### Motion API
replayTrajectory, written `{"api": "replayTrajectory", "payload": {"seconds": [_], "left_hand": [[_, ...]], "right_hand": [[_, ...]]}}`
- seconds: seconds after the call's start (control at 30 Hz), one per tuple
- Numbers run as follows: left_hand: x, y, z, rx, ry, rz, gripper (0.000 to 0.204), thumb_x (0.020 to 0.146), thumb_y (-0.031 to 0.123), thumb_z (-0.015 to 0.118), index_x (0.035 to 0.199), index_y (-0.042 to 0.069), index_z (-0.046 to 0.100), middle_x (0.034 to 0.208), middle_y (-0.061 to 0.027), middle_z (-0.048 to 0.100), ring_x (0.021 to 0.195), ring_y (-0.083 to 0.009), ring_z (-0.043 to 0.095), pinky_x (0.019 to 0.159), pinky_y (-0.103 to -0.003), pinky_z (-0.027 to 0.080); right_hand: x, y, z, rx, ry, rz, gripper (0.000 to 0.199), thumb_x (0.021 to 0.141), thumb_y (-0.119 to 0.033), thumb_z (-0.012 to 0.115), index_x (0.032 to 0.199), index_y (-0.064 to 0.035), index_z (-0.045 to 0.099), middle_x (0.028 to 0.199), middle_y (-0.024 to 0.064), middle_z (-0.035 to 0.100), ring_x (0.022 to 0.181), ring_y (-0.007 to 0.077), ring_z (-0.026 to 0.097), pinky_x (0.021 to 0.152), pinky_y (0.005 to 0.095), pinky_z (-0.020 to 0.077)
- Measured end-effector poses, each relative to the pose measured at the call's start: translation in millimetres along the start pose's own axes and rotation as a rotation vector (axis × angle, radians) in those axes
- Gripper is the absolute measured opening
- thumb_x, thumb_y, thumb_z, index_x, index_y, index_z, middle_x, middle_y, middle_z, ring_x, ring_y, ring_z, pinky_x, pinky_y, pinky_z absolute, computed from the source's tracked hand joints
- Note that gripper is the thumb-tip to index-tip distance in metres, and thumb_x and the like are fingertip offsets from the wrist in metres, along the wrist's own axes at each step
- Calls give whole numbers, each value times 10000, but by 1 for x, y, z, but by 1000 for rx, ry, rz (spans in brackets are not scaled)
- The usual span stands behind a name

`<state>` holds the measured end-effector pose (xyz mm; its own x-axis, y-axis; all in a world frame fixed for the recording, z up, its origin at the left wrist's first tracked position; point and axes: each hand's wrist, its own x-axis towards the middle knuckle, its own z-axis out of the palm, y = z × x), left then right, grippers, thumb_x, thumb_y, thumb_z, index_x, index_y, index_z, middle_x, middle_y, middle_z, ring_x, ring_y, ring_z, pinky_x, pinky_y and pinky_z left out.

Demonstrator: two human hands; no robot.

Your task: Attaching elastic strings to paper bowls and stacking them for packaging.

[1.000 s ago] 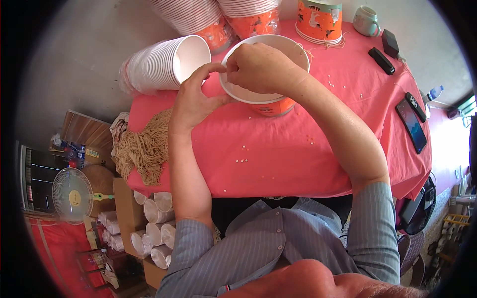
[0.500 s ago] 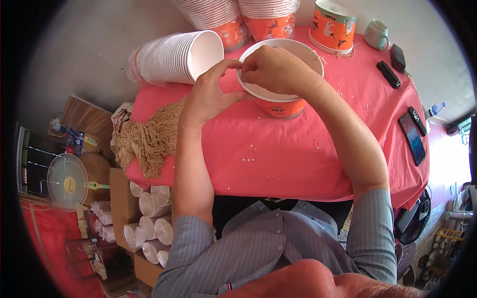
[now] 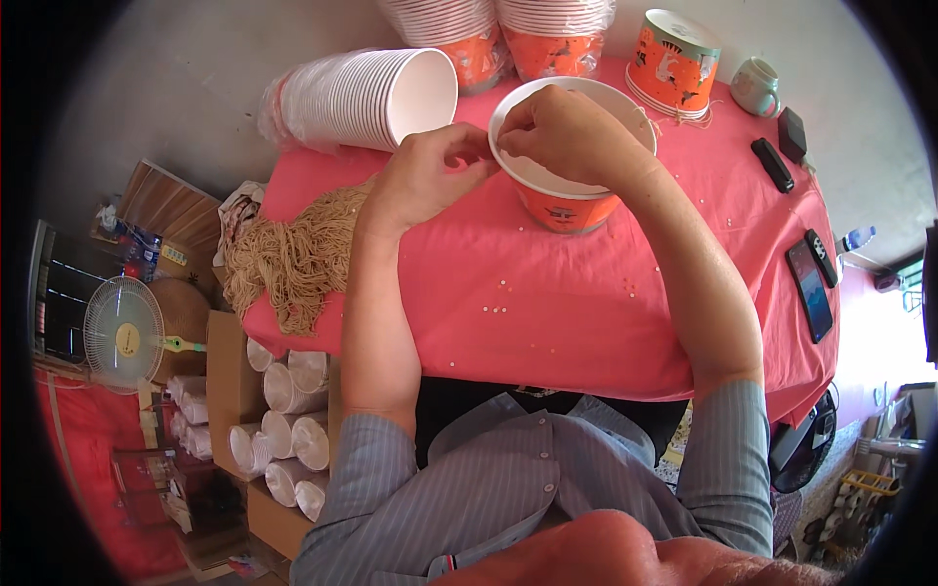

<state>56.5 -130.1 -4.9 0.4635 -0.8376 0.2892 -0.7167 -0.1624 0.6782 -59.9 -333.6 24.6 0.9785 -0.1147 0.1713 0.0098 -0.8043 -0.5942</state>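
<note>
A white-lined paper bucket (image 3: 567,209) with an orange printed outside stands upright at the far middle of the table. My right hand (image 3: 567,135) reaches over its mouth, fingers closed in a pinch just inside the left rim; whatever they hold is hidden or too small to make out. Outside that same rim is my left hand (image 3: 422,178), thumb and forefinger apart, their tips by the bucket's wall. Thin cord (image 3: 645,121) hangs at the bucket's right rim. Left of my left forearm lies a heap of tan cords (image 3: 293,259).
Nested white buckets (image 3: 342,98) in plastic lie at the far left; wrapped orange stacks (image 3: 554,51) stand behind. An orange bucket stack (image 3: 674,63), mug (image 3: 755,88) and phone (image 3: 809,291) sit rightward. Small white beads (image 3: 496,309) dot the pink cloth (image 3: 547,337). A carton (image 3: 232,391) holds wrapped cups.
My left thumb and fingers have drawn closer together beside the rim. My right hand stays pinched inside it. The whole view has shifted slightly, moving the table's things rightward.
</note>
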Motion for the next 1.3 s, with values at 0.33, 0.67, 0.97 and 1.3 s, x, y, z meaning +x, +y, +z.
{"api": "replayTrajectory", "payload": {"seconds": [0.33, 0.67, 0.97, 1.3], "left_hand": [[4, -8, 11, -44, 61, 5, 160, 964, 72, 692, 1073, -27, 753, 933, -130, 803, 841, -171, 756, 806, -327, 591], [5, -16, 7, -184, 44, -9, 167, 998, 53, 684, 1143, -23, 716, 1002, -106, 812, 915, -146, 752, 845, -319, 590], [4, -10, 10, -174, 23, -53, 272, 1012, 75, 721, 1273, 1, 704, 1093, -75, 821, 994, -106, 747, 836, -282, 548], [4, -9, 10, -184, 23, -43, 255, 1020, 70, 728, 1259, -20, 714, 1094, -82, 823, 1005, -120, 760, 858, -281, 553]], "right_hand": [[2, 5, 2, -15, 17, -18, 242, 966, -240, 692, 1030, -72, 854, 928, 155, 802, 838, 285, 751, 828, 424, 582], [4, 6, 2, -54, 34, 9, 241, 970, -229, 668, 1020, -66, 839, 926, 156, 797, 846, 308, 759, 816, 441, 588], [2, 6, 2, -55, 82, -44, 245, 982, -241, 659, 1079, -112, 844, 981, 131, 811, 909, 318, 771, 856, 462, 596], [1, 1, -3, -30, 40, 28, 210, 926, -220, 685, 999, -132, 860, 956, 123, 809, 894, 297, 769, 856, 445, 593]]}}
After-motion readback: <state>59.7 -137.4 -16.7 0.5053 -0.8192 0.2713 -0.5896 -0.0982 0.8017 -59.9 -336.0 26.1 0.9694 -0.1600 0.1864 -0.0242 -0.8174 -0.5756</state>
